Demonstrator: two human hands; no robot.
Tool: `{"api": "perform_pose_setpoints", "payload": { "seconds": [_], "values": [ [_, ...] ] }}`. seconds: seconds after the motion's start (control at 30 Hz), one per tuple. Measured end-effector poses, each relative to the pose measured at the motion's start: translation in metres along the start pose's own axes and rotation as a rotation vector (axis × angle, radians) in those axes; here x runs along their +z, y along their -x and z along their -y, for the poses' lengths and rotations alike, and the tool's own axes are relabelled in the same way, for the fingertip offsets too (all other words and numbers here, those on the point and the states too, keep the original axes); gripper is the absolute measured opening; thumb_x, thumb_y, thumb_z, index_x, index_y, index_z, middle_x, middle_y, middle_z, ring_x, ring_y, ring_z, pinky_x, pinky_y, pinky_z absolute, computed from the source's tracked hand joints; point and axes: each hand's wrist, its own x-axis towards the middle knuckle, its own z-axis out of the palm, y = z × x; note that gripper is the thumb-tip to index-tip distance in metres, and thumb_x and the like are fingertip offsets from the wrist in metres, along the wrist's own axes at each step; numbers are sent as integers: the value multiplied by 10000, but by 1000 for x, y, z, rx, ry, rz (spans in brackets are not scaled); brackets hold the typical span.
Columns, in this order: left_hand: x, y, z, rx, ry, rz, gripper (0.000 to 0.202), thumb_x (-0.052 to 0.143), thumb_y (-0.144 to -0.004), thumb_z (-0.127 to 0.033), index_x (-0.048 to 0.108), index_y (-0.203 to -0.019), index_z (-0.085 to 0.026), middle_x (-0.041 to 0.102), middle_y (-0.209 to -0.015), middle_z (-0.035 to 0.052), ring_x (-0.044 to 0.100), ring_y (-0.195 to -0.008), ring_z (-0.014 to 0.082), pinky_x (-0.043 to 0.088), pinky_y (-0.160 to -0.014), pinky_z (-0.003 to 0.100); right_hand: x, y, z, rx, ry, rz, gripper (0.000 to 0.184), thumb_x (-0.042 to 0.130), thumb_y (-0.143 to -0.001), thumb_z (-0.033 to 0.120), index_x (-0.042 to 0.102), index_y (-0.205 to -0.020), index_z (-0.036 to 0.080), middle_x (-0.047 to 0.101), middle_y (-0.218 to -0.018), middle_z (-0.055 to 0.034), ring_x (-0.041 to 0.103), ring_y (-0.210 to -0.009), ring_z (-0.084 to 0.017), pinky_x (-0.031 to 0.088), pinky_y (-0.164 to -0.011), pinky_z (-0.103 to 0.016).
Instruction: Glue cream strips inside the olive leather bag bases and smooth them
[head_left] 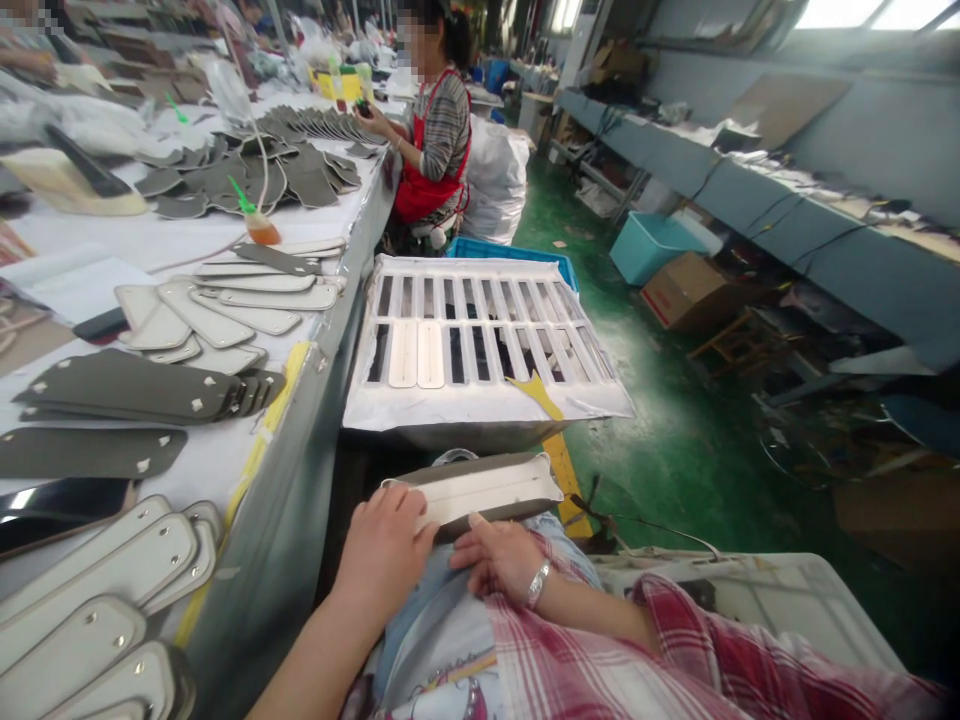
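Note:
A long panel (487,490) lies across my lap, a white strip with dark grey material folding up around its edges. My left hand (386,540) is closed over its left end, fingers bent on the top and thumb near the lower edge. My right hand (499,560) is at the panel's lower edge. Its thumb tip touches that edge, while its loosely bent fingers show apart below it. The underside of the panel is hidden.
Ahead stands a white slotted rack (487,400) with two pale strips (418,355) on it. On the left table lie stacked grey pieces (127,385), white riveted pieces (90,590) and a glue bottle (262,230). A person in a red apron (435,150) sits beyond.

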Motion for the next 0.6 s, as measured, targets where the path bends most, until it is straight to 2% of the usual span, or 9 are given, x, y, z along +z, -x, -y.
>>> {"api": "perform_pose_setpoints", "payload": {
  "seconds": [0.1, 0.23, 0.3, 0.37, 0.6],
  "values": [
    [1, 15, 20, 57, 57, -76, 133, 507, -801, -286, 587, -719, -219, 536, -1062, 56, 473, -999, 250, 402, -789, 411, 3, 1, 2, 55, -30, -7, 429, 285, -910, 426, 542, -803, 99, 665, -706, -86, 500, -346, -67, 338, -340, -167],
    [14, 24, 29, 66, 143, -241, 135, 502, -801, -255, 596, -716, -208, 323, -1350, 55, 248, -1262, 304, 296, -973, 511, 8, 0, 2, 77, -31, 19, 445, 295, -906, 446, 554, -794, 102, 668, -703, -77, 507, -353, -68, 336, -338, -167],
    [20, 23, 27, 53, 210, -245, 138, 484, -807, -238, 576, -717, -188, 254, -1392, 69, 203, -1291, 304, 284, -999, 510, 10, 0, 2, 78, -30, 27, 446, 304, -903, 451, 557, -785, 104, 668, -703, -72, 508, -351, -68, 339, -339, -168],
    [22, 21, 26, 59, 266, -215, 148, 461, -815, -222, 548, -704, -177, 238, -1400, 81, 228, -1287, 286, 301, -1006, 485, 12, 0, 3, 82, -26, 28, 444, 312, -901, 453, 558, -776, 105, 669, -700, -69, 509, -348, -68, 339, -339, -169],
    [22, 13, 24, 82, 178, -167, 130, 448, -791, -180, 498, -671, -170, 368, -1329, 98, 299, -1234, 299, 341, -981, 495, 24, 5, 10, 111, -22, 23, 424, 298, -919, 389, 547, -750, 90, 651, -626, -53, 509, -323, -77, 329, -321, -169]
  ]
}}
